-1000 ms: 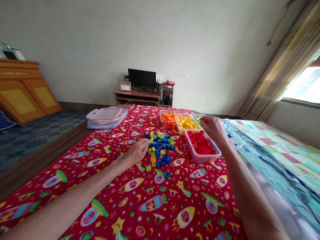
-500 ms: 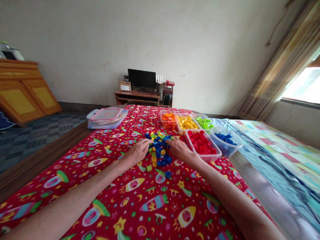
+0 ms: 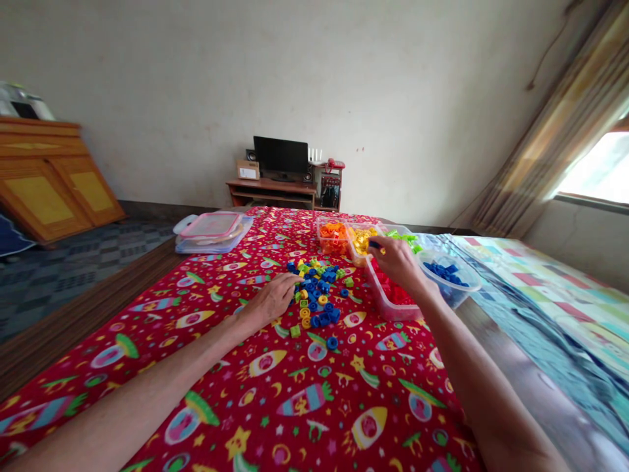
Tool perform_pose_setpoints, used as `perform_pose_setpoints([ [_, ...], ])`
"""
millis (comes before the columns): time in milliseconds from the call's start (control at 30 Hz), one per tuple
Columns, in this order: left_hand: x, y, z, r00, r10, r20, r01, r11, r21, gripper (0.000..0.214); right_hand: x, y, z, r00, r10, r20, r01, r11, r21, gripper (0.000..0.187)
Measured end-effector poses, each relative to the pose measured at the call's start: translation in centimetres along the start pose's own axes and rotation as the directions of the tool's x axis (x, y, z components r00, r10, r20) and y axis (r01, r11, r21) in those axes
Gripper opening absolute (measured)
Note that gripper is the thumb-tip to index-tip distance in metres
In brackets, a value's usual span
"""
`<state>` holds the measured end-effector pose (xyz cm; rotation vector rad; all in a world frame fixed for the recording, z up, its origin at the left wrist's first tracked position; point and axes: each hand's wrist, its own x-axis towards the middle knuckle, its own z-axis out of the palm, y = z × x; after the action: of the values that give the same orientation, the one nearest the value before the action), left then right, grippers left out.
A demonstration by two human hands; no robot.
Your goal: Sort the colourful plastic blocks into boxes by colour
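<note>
Over the red tub [image 3: 382, 300], pinches a small blue piece [image 3: 374, 244] in the right hand [image 3: 400, 262]. Rests the left hand [image 3: 270, 300], fingers curled, against the mixed pile [image 3: 318, 296] on the rocket-print cloth [image 3: 314, 393]; cannot tell of any grip there. Best to keep the pinch firm and pass clear of tub rims toward the blue bowl [image 3: 459, 298] beside.

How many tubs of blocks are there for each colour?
Orange tub: 1
Yellow tub: 1
Green tub: 1
Red tub: 1
Blue bowl: 1
Total: 5
</note>
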<state>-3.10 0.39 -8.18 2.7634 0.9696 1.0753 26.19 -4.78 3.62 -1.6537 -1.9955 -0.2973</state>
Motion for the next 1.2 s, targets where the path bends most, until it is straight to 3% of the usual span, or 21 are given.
perform_pose_setpoints([
  [133, 0.0, 0.0, 0.0, 1.0, -0.004, 0.005, 0.004, 1.0, -0.01, 0.033, 0.0, 4.5, -2.1, 0.969, 0.154, -0.194, -0.173, 0.981, -0.086, 0.03],
  [300, 0.1, 0.3, -0.2, 1.0, -0.003, 0.012, 0.003, 1.0, -0.014, 0.035, -1.0, 10.2, -3.7, 0.875, 0.347, -0.338, -0.41, 0.902, -0.137, 0.031],
  [433, 0.2, 0.5, -0.4, 1.0, -0.008, 0.027, 0.008, 1.0, 0.007, 0.035, -1.9, 12.9, -4.1, 0.805, 0.495, -0.326, -0.561, 0.815, -0.148, 0.035],
  [533, 0.2, 0.6, -0.5, 1.0, -0.003, 0.031, 0.003, 1.0, 0.015, 0.036, -2.2, 13.3, -3.9, 0.815, 0.518, -0.261, -0.564, 0.813, -0.147, 0.038],
  [633, 0.2, 0.6, -0.5, 0.999, -0.015, 0.04, 0.014, 1.0, 0.016, 0.036, -1.8, 11.9, -3.4, 0.871, 0.419, -0.258, -0.459, 0.88, -0.12, 0.039],
  [733, 0.2, 0.6, -0.5, 0.999, -0.031, 0.035, 0.031, 0.999, 0.012, 0.035, -0.9, 8.4, -2.6, 0.929, 0.294, -0.226, -0.321, 0.942, -0.096, 0.035],
  [867, 0.2, 0.6, -0.5, 0.999, -0.032, 0.031, 0.031, 0.999, 0.01, 0.035, -0.6, 1.5, -0.9, 0.995, 0.099, 0.015, -0.096, 0.989, -0.11, 0.031],
  [933, 0.2, 0.6, -0.5, 0.999, -0.023, 0.027, 0.023, 1.0, 0.009, 0.035, -1.0, -2.0, 0.4, 0.983, 0.01, 0.182, 0.014, 0.991, -0.13, 0.032],
  [1033, 0.2, 0.5, -0.4, 1.0, -0.012, 0.025, 0.011, 1.0, 0.014, 0.035, -2.1, -6.0, 2.6, 0.933, -0.134, 0.334, 0.184, 0.975, -0.123, 0.032],
  [1133, 0.2, 0.5, -0.4, 1.0, -0.006, 0.029, 0.005, 1.0, 0.022, 0.036, -3.2, -7.7, 4.5, 0.872, -0.22, 0.438, 0.288, 0.953, -0.094, 0.027],
  [1200, 0.2, 0.6, -0.5, 0.999, -0.013, 0.036, 0.012, 1.0, 0.023, 0.036, -3.7, -7.9, 5.4, 0.854, -0.233, 0.465, 0.296, 0.953, -0.066, 0.023],
])
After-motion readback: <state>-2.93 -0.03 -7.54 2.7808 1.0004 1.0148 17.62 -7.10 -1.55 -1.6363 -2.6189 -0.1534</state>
